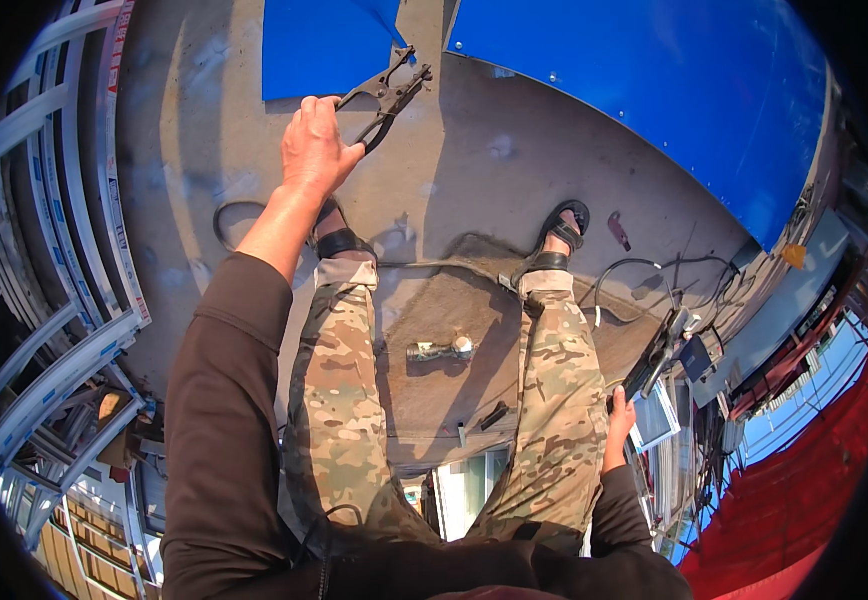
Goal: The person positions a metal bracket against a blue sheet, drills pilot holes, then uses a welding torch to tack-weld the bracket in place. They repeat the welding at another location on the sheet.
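Observation:
My left hand (316, 145) is stretched forward, its fingers closed on a handle of a dark metal plier-like clamp (386, 98). The clamp's jaws point away from me, beside the corner of a blue metal sheet (319, 50); whether they touch it I cannot tell. Low beside my right thigh is my right hand (621, 425), its fingers curled and partly hidden. A dark, long tool-like object (649, 365) with a silvery end appears just beyond those fingers. Whether the hand grips it is unclear.
A larger blue panel (644, 85) fills the far right. White metal frames (74, 220) are stacked at the left. Between my feet a cable (434, 265) crosses the floor, with a small cylindrical thing (441, 349) nearer me. Red fabric (794, 490) hangs at the lower right.

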`<state>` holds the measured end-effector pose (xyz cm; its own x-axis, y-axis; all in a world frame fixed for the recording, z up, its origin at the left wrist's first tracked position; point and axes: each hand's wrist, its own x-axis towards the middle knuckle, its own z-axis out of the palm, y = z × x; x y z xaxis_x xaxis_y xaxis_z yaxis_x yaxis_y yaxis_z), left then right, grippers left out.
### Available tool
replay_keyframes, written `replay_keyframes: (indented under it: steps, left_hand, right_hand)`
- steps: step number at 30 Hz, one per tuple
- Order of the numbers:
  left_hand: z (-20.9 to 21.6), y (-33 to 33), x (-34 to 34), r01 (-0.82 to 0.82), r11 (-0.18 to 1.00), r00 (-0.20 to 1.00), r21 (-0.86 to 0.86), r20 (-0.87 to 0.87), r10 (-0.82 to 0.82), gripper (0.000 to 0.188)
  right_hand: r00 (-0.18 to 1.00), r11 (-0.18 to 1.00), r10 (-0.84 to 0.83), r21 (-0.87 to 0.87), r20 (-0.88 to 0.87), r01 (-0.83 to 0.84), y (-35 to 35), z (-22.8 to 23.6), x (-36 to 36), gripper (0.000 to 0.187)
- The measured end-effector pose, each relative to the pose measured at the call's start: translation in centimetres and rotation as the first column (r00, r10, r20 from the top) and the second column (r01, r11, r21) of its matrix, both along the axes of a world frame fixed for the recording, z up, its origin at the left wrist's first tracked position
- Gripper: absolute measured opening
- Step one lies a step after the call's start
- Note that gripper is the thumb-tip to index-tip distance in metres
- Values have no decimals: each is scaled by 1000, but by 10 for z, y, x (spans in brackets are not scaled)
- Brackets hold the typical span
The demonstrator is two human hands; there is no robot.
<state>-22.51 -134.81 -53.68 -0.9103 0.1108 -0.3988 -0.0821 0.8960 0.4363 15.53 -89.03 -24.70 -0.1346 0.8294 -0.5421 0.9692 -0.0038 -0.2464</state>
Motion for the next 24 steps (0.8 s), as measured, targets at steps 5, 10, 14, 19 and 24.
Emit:
replay_keyframes:
  steps: [5, 10, 14, 19, 24]
  left_hand:
    - [-9, 21, -4, 4, 1000, 1000, -26, -1, -4, 63]
    - [-3, 31, -6, -37, 995, 999, -95, 17, 39, 61]
    - [11, 32, -5, -41, 988, 999, -151, 10, 43, 63]
    - [16, 36, -9, -63, 978, 997, -200, 23, 69, 71]
    - [6, 36, -14, -33, 984, 999, -174, -6, 33, 88]
  right_hand:
    - [999, 998, -39, -42, -16, 39, 5, -1, 7, 23]
    - [998, 994, -63, -87, -13, 61, 16, -2, 3, 28]
    - [996, 984, -89, -150, 28, 92, 24, 0, -4, 29]
    - [993, 982, -121, -148, 8, 121, 33, -7, -1, 30]
    - [995, 986, -93, -135, 33, 97, 35, -10, -7, 29]
